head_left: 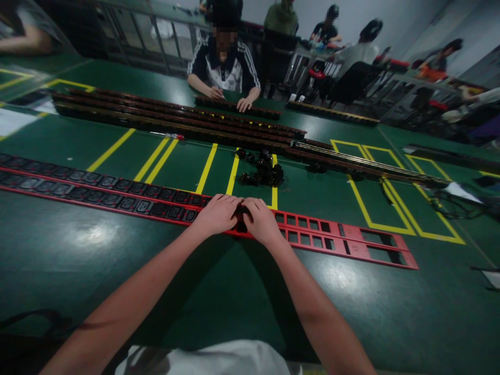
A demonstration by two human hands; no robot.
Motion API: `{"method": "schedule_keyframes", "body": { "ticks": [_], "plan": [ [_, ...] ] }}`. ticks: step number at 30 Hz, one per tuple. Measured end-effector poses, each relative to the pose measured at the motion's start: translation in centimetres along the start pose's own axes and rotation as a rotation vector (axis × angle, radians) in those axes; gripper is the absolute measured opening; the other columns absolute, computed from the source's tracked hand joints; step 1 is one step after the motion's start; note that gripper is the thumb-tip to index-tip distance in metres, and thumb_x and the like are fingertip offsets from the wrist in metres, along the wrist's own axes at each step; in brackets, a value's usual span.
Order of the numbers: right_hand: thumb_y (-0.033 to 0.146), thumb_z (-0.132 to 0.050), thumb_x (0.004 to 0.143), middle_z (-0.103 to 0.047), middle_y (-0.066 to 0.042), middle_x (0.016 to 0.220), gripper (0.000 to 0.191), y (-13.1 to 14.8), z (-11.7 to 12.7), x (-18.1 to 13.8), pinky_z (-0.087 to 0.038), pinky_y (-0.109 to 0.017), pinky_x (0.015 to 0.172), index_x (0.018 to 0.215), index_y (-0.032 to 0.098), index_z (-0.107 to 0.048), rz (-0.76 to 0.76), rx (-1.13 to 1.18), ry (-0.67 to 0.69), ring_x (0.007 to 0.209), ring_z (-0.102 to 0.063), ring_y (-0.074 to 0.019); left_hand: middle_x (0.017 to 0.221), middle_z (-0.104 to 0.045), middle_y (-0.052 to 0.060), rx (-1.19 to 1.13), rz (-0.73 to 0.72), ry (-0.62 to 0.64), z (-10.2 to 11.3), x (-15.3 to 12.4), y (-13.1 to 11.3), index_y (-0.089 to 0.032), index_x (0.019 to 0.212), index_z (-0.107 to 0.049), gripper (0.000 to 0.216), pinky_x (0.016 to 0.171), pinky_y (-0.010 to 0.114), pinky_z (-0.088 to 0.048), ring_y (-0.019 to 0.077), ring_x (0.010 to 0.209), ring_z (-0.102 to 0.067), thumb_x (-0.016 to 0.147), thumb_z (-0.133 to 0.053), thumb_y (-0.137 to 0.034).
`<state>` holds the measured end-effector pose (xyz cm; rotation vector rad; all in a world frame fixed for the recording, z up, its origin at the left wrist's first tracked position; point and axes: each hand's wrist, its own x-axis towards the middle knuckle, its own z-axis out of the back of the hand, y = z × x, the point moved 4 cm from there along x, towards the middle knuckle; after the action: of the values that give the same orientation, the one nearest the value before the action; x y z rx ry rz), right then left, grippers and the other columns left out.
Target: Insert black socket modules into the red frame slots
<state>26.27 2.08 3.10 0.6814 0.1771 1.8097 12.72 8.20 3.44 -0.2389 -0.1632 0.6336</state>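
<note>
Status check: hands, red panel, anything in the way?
Left hand, right hand together on red slotted panel. Black outlet sockets line its left stretch. Loose black parts beyond, apart from hands.

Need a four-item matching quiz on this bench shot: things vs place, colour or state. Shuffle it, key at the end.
Things
1. Black parts
2. Table
3. Red frame
4. Red-ended tool

Place, colour or state
A. Under the left hand and right hand, with open slots towards its right end
B. Beside the near edge of the long dark rails
C. Green, marked with yellow lines
D. In a loose heap beyond the hands

Pairs: 1-D, 2-C, 3-A, 4-B
</note>
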Motion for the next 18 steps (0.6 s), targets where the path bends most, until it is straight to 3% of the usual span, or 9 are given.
{"method": "schedule_keyframes", "body": {
  "ticks": [18],
  "plan": [
    [0.017, -0.055, 0.091, -0.068, -0.013, 0.113, 0.017, 0.10, -0.09, -0.09, -0.044, -0.045, 0.089, 0.105, 0.018, -0.063, -0.053, -0.178, 0.009, 0.106, -0.056, -0.0304, 0.126, -0.069, 0.011, -0.018, -0.014, -0.010, 0.09, -0.17, 0.03, -0.017, 0.126, -0.060, 0.037, 0.107, 0.044, -0.042, 0.0272, 0.118, -0.062, 0.094, -0.045, -0.024]
  ]
}}
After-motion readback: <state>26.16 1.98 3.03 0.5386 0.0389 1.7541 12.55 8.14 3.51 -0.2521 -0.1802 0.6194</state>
